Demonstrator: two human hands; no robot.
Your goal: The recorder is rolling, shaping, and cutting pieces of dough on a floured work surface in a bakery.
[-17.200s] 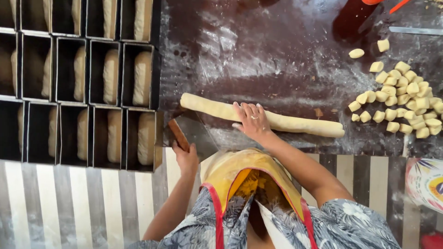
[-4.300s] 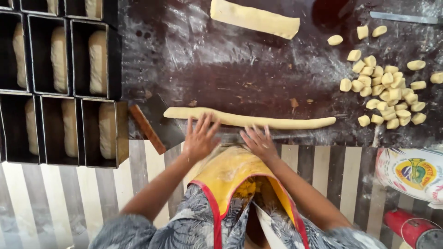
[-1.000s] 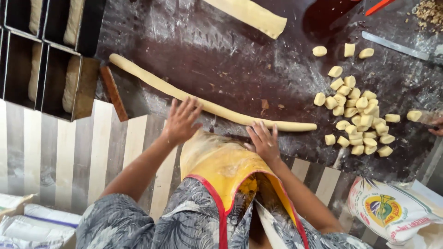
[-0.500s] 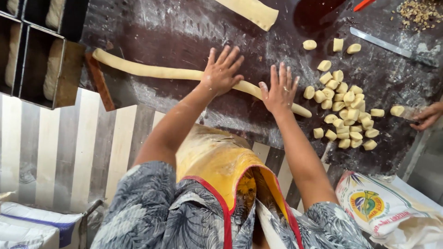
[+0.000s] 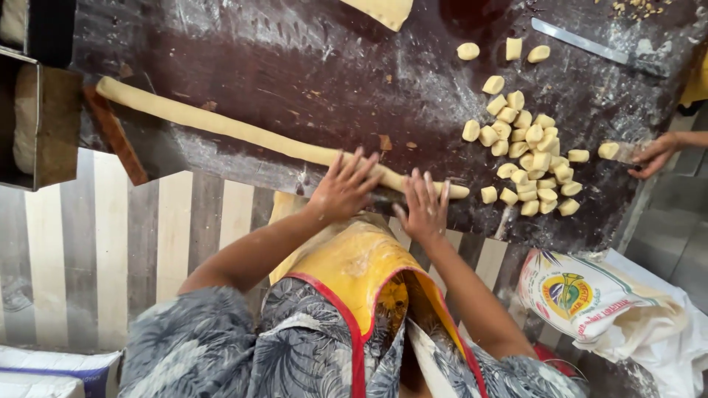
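A long thin rope of pale dough lies slanted across the dark floured table, from the far left to the near right. My left hand lies flat on the rope close to its right end, fingers spread. Beside it, my right hand is also flat with fingers apart, its fingertips on the rope's right end. Neither hand grips anything. Just right of my hands sits a heap of several small cut dough pieces.
Another person's hand at the right edge holds a blade with a dough piece on it. A long metal blade lies at the back right, a dough slab at the top. Loaf tin and scraper left; printed sack on the floor.
Both my hands have drawn back toward the table's near edge, rolling the rope's right end nearer with them. The rope has grown longer and thinner over the earlier frames.
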